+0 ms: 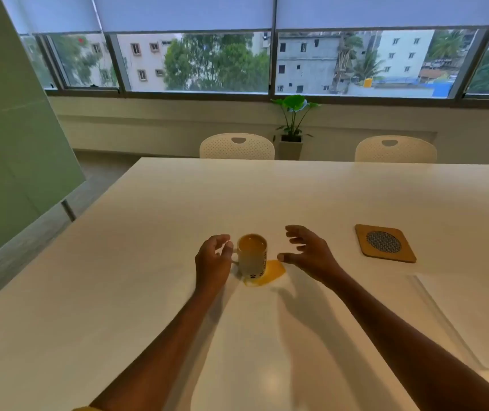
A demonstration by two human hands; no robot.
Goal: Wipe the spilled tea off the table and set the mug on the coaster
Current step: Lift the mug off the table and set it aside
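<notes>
While the curled fingers (225, 247) of the left hand (212, 262) sit at the handle of the one mug (252, 256) without clearly closing on it, the right hand (311, 253) hovers spread and empty just right of it. One mug (full of tea) stands at frame centre, one orange tea puddle (270, 272) touching its base. One wooden coaster (385, 243) lies well apart, right of centre. On the white table (178, 203), beyond it, three white chairs (237, 146), one potted plant (292, 123) and windows (196, 63) cross the upper frame.

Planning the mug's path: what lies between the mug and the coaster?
Head view: the open right hand hovers between mug and coaster; otherwise bare table.
</notes>
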